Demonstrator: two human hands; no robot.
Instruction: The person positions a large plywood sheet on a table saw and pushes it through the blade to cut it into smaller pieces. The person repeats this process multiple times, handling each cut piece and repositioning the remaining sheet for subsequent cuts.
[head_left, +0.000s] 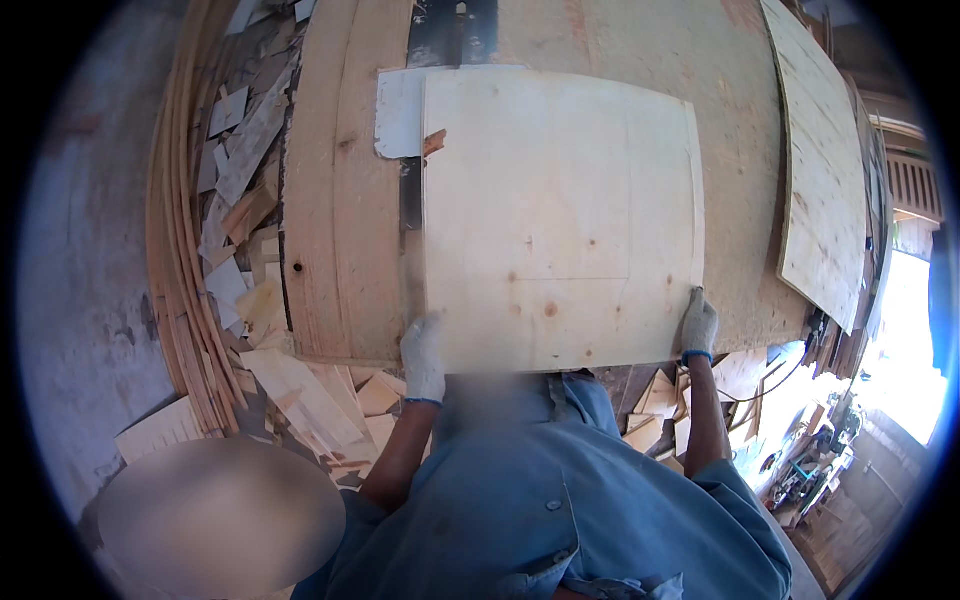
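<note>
A pale plywood panel (pixel 560 220) with small knots and faint pencil lines lies in front of me on the wooden worktable (pixel 350 200). My left hand (pixel 424 360), in a white glove with a blue cuff, grips its near left corner; the fingers are slightly smeared. At the near right edge my right hand (pixel 700 325), gloved the same way, is closed on the panel with the thumb along the side. Beneath the panel's far left corner shows a whitish plate (pixel 397 115), with a reddish-brown wood chip (pixel 434 142) at the panel's left edge.
A second plywood sheet (pixel 825 170) lies along the table's right side. Long thin wood strips (pixel 180 220) lean along the left, beside heaped offcuts (pixel 250 200). More scraps (pixel 330 410) cover the floor by the near edge. A cable (pixel 770 388) hangs at the right.
</note>
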